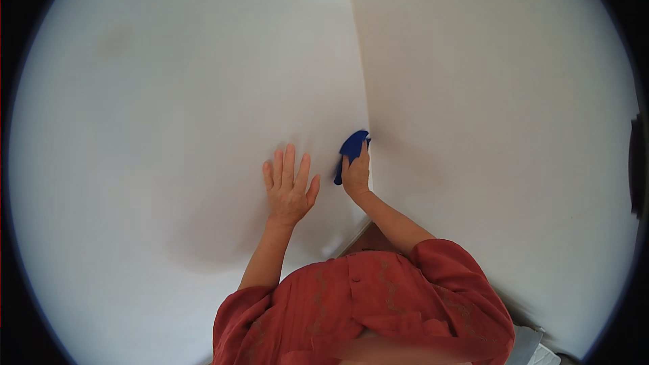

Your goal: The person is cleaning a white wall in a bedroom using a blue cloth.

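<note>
A blue cloth (354, 145) is pressed by my right hand (358, 172) against the white wall, right at the inside corner. Part of the cloth hangs down on the left of that hand. My left hand (289, 197) lies on the left wall (167, 111), fingers spread and pointing up, with nothing in it. It is a short way left of the cloth and apart from it.
The right wall (497, 111) meets the left one along a vertical corner line. Below, a brown floor (370, 239) shows in the corner, edged by a pale skirting strip. A dark object (637, 167) stands at the far right rim. Behind me at lower right is a grey item (527, 342).
</note>
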Tool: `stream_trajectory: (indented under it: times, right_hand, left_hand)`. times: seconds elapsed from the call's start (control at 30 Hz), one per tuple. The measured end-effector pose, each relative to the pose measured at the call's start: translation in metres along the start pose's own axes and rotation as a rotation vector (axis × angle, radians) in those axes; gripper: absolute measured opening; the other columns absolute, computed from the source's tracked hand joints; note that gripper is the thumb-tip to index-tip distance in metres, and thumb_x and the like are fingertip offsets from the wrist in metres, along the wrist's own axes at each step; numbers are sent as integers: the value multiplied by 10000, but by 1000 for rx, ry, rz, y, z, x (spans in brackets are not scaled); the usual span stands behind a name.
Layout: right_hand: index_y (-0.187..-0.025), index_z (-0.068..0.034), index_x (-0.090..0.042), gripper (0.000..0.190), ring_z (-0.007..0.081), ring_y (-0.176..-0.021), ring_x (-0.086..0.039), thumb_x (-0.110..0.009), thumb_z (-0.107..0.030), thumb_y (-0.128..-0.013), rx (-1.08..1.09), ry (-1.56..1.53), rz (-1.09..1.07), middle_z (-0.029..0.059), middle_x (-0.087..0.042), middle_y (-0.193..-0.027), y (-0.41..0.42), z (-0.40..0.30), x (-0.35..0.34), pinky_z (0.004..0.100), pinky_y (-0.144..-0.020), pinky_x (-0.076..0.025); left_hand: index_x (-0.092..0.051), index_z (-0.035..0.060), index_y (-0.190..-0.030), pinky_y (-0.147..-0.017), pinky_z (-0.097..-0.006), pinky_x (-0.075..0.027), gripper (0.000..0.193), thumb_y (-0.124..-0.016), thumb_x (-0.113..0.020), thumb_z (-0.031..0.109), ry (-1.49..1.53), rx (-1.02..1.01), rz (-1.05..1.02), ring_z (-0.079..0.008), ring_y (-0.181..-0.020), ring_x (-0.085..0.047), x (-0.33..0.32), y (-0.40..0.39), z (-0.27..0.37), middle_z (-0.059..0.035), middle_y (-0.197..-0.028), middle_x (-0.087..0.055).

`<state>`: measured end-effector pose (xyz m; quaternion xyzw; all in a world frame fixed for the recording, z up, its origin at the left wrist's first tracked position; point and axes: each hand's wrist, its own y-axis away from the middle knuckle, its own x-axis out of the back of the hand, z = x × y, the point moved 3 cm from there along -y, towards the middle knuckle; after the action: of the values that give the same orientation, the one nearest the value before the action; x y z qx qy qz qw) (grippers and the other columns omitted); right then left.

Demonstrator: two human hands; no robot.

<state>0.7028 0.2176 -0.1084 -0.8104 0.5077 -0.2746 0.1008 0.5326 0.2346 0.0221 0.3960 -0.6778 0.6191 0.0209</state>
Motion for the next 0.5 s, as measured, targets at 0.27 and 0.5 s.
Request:
stream_trajectory:
  times: [0.27,0.5]
  right_hand:
    - [-1178,27,-497,367,416,-827,-622,-499,-247,-934,-25,-230,-103,250,-635,-890,-2,6,53,449,-735,-481]
    - [-1135,26,-512,334,273,-754,-630,-464,-262,-973,140,-289,-172,181,-632,-846,-11,-30,73,359,-681,-490]
  left_hand:
    - [-532,138,-1290,-1093,-494,-240,480,-846,-637,286,-15,-98,56,-344,-1337,-377,-12,28,29,-168,-1413,-450]
    - [-528,113,-1294,-1092,-490,-242,478,-856,-621,283,87,-122,62,-350,-1336,-376,-58,64,11,-175,-1409,-452]
